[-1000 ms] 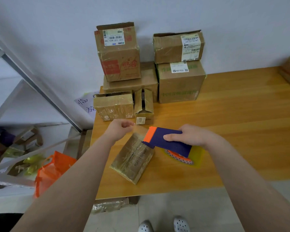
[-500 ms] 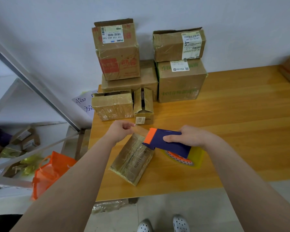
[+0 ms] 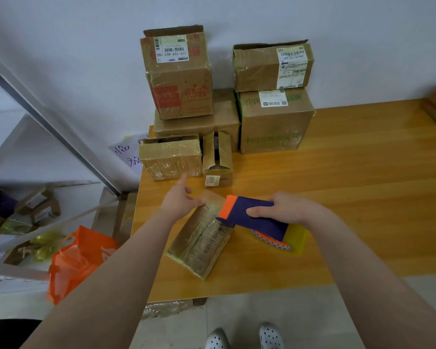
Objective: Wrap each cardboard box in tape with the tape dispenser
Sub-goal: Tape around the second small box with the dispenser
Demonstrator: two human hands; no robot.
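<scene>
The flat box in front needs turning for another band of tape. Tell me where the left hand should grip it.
Best grip the flat box by its long left edge, coming in from the left with the left hand. It lies flat, and the tape dispenser, held by the right hand, blocks its far right corner.

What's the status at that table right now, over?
Left hand open at far end of flat cardboard box. Right hand grips tape dispenser, nose at box. Stacked boxes behind, apart.
</scene>
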